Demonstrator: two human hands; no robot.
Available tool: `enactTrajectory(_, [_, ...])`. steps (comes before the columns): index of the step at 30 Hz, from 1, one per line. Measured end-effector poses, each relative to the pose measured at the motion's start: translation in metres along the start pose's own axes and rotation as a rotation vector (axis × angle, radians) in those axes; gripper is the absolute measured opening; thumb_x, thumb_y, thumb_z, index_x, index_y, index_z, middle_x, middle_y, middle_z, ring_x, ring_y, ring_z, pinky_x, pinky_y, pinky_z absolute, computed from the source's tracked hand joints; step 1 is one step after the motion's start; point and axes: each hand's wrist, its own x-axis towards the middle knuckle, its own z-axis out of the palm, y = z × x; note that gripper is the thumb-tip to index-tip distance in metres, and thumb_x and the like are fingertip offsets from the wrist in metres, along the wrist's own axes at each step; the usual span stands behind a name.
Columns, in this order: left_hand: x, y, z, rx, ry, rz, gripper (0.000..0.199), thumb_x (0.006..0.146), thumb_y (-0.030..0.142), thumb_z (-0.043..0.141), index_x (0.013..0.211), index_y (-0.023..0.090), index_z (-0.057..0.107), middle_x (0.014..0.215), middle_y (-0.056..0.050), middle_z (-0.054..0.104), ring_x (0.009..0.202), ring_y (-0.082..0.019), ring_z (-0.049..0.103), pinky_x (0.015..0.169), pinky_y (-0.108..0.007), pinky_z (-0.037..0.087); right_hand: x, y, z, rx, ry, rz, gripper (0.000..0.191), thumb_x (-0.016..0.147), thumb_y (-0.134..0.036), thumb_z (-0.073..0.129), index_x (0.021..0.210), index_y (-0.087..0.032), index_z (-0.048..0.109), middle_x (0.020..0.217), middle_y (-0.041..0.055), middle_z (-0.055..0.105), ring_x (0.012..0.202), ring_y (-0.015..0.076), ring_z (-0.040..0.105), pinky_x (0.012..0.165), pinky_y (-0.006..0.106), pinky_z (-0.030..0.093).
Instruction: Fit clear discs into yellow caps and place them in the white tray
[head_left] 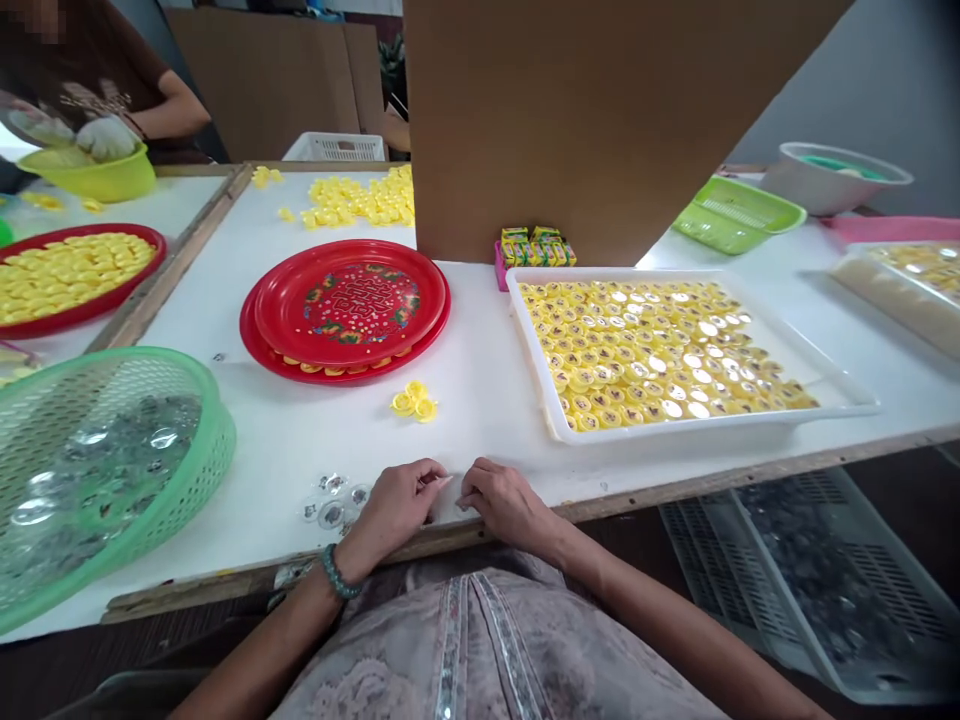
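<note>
My left hand (397,505), with a beaded bracelet (341,574) on its wrist, is closed in a pinch at the front edge of the white table (480,350). Facing it a short gap away, my right hand (508,505) has its fingers curled together. Whatever either hand pinches is too small or hidden to make out. Beside my left hand lie several clear round plastic pieces (331,514) with dark marks. Beyond my hands sits a small cluster of yellow flower-shaped pieces (415,402).
At left stands a green basket (217,425) of clear pieces; behind it are stacked red trays (352,300). A white tray (555,425) at right holds rows of yellow pieces. A cardboard panel (585,120) rises behind small packets (536,250). A gloved co-worker (109,138) handles a yellow bowl.
</note>
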Motion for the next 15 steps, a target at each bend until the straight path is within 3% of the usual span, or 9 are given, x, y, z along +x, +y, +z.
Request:
enactTrajectory(4, [0.003, 0.002, 0.003, -0.536, -0.123, -0.220, 0.038, 0.080, 0.050, 0.051, 0.082, 0.014, 0.065, 0.071, -0.005, 0.066, 0.051, -0.012, 0.056, 0.048, -0.023, 0.042, 0.005, -0.006, -0.004, 0.166, 0.265, -0.111, 0.012, 0.083, -0.006, 0.050, 0.080, -0.016, 0.055, 0.078, 0.0022, 0.056, 0.074, 0.0129, 0.054, 0.067, 0.023, 0.043])
enactTrajectory(6, [0.005, 0.004, 0.000, -0.826, -0.211, -0.265, 0.033, 0.076, 0.045, 0.062, 0.082, 0.012, 0.066, 0.074, -0.005, 0.066, 0.055, -0.009, 0.057, 0.050, -0.019, 0.043, 0.007, -0.009, -0.007, 0.194, 0.332, -0.230, 0.016, 0.087, -0.007, 0.044, 0.088, -0.017, 0.057, 0.084, 0.0041, 0.057, 0.081, 0.0139, 0.055, 0.073, 0.025, 0.045])
enactTrajectory(8, [0.007, 0.006, -0.003, -0.996, -0.228, -0.268, 0.027, 0.068, 0.034, 0.073, 0.081, 0.011, 0.067, 0.073, -0.004, 0.066, 0.057, -0.007, 0.057, 0.055, -0.016, 0.045, 0.009, -0.010, -0.009, 0.169, 0.344, -0.325, 0.024, 0.089, -0.007, 0.039, 0.096, -0.020, 0.058, 0.093, 0.0058, 0.058, 0.090, 0.0154, 0.054, 0.079, 0.029, 0.046])
enactTrajectory(11, [0.006, 0.007, -0.006, -1.033, -0.074, -0.241, 0.030, 0.061, 0.025, 0.079, 0.086, 0.011, 0.068, 0.075, -0.004, 0.067, 0.062, -0.009, 0.061, 0.062, -0.017, 0.048, 0.009, -0.011, -0.010, 0.138, 0.405, -0.290, 0.029, 0.089, -0.008, 0.040, 0.105, -0.022, 0.059, 0.100, 0.0069, 0.058, 0.094, 0.0172, 0.054, 0.082, 0.032, 0.047])
enactTrajectory(15, [0.005, 0.007, -0.002, -0.943, 0.111, -0.172, 0.035, 0.063, 0.027, 0.078, 0.092, 0.012, 0.067, 0.081, -0.007, 0.070, 0.072, -0.014, 0.064, 0.072, -0.024, 0.050, 0.011, -0.015, -0.004, 0.124, 0.464, -0.162, 0.031, 0.082, -0.022, 0.061, 0.113, -0.021, 0.056, 0.104, 0.0082, 0.058, 0.094, 0.0192, 0.057, 0.082, 0.033, 0.049])
